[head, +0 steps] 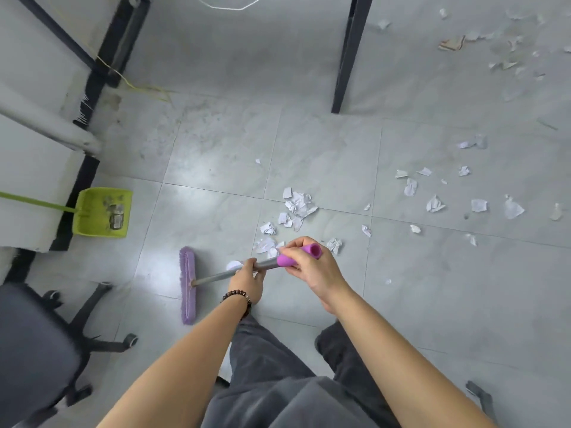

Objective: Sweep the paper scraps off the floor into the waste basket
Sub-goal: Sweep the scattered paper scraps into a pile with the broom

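I hold a purple broom with both hands. My right hand [312,267] grips the purple end of the handle, and my left hand [248,278] grips the grey shaft lower down. The purple broom head [188,284] rests on the grey tiled floor at the lower left. A cluster of white paper scraps [296,205] lies just beyond my hands, and more scraps [435,202] are scattered to the right and far right. A lime green dustpan [103,213] holding some scraps stands at the left against a white cabinet. No waste basket is in view.
A dark office chair [40,344] with wheeled legs stands at the lower left. A black table leg [349,57] rises at the upper middle, and a black frame with a yellow cable [117,50] at the upper left. My dark trouser legs fill the bottom.
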